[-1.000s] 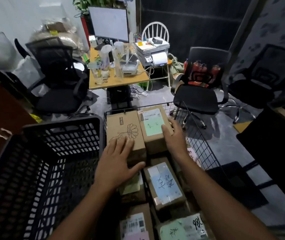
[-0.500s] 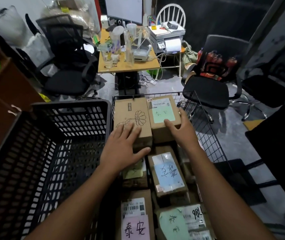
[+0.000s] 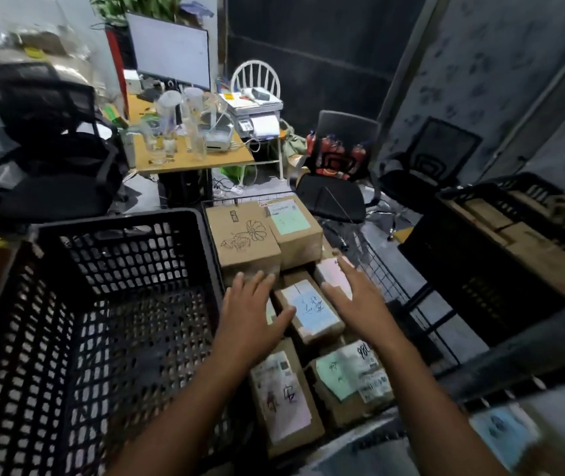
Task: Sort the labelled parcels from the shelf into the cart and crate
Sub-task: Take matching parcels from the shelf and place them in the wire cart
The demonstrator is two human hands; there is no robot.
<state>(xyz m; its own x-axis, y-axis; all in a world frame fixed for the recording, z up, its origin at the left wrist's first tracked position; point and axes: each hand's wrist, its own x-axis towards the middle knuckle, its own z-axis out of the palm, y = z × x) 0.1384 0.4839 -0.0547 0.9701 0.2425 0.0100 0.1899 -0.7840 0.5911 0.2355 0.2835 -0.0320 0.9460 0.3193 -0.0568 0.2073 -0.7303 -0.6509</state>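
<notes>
Black perforated crate (image 3: 102, 286) stands directly left of the wire cart (image 3: 382, 269). Cardboard parcels lie flat in the cart: flower-printed parcel (image 3: 243, 235) and green-labelled parcel (image 3: 294, 228) side by side at the far end, blue-labelled parcel (image 3: 308, 309) central, pink-labelled parcel (image 3: 284, 396) nearest.

Crate (image 3: 119, 269) is black plastic, slotted grid all over; cart (image 3: 385, 280) wire black too; all the cardboard is plain brown; flower box (image 3: 243, 235) has a dark line doodle; green-label box (image 3: 294, 221) is mint; blue-label parcel (image 3: 310, 312) pale sky; pink-label parcel (image 3: 286, 403) washed-out pink; desk (image 3: 184, 163) tan, chair (image 3: 256, 62) white.
</notes>
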